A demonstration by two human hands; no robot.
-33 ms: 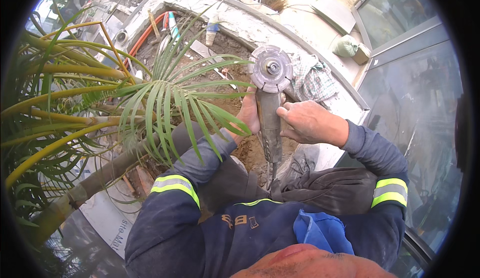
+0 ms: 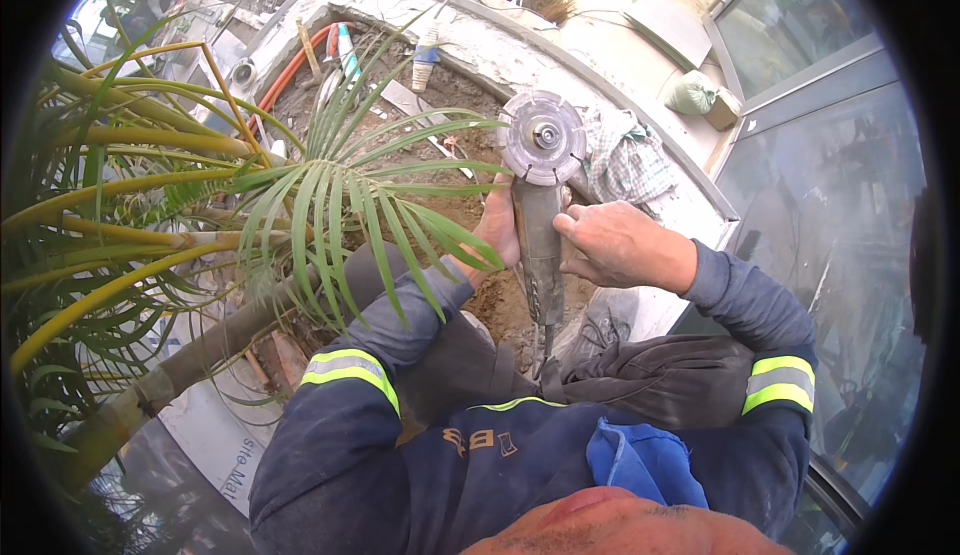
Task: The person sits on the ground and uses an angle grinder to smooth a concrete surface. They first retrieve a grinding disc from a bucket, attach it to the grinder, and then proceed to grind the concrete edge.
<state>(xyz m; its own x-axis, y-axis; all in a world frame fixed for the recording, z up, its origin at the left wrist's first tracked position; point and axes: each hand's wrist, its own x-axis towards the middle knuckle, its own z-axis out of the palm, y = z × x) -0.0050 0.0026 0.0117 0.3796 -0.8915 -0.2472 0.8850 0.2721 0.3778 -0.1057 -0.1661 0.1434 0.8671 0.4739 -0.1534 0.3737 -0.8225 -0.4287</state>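
An angle grinder [image 2: 540, 245] with a dusty body stands lengthwise before me, its segmented cutting disc [image 2: 528, 137] facing up and its cord end toward my lap. My left hand [image 2: 498, 227] is closed round the body's left side, partly behind palm leaves [image 2: 360, 215]. My right hand [image 2: 610, 240] has its fingers curled against the right side of the grinder; the fingertips are partly hidden. Below the tool are soil [image 2: 505, 305] and my bent legs. A checked cloth [image 2: 625, 160] lies on the white ledge behind the disc.
The palm's stems [image 2: 130, 245] crowd the left. Glass panels [image 2: 820, 255] line the right. The curved planter rim [image 2: 470, 35] holds orange pipes [image 2: 285, 85], a plug connector [image 2: 425, 60] and debris. Beyond are buckets [image 2: 545, 5], a board [image 2: 665, 30] and a sack [image 2: 690, 93].
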